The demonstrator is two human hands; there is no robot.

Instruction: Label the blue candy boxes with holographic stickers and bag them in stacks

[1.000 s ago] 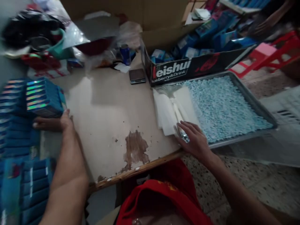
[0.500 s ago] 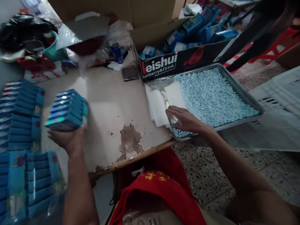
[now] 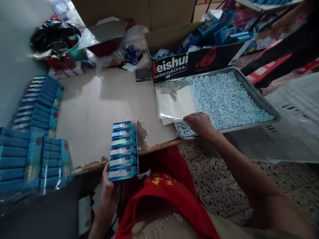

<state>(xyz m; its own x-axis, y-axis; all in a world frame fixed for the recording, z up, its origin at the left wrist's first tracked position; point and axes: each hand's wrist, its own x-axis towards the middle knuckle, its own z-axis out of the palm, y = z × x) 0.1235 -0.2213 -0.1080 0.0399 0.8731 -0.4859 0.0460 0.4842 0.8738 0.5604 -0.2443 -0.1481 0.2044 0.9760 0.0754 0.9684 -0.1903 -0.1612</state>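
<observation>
My left hand [image 3: 109,187] is closed around the lower end of a pack of small blue boxes [image 3: 121,151], stacked in a row, held tilted over the front edge of the table. My right hand [image 3: 200,123] pinches the near corner of a clear plastic bag [image 3: 174,103]. The bag lies flat in a stack with white sheets, partly over the left side of a metal tray [image 3: 276,115]. Small pale blue tablets [image 3: 224,99] fill the tray. Part of the fingertips of my left hand is hidden behind the pack.
More blue box packs [image 3: 37,106] stand along the left, with wrapped packs [image 3: 52,162] nearer me. A black carton [image 3: 179,68] of loose blue boxes sits behind the tray. A blue can [image 3: 132,54] and a bowl [image 3: 104,43] are at the back. Another person's leg [image 3: 274,59] is at right.
My left hand has brought the box pack right and nearer to me, turning its printed ends up. My right hand has gone from lying spread over the bags to pinching a bag's edge.
</observation>
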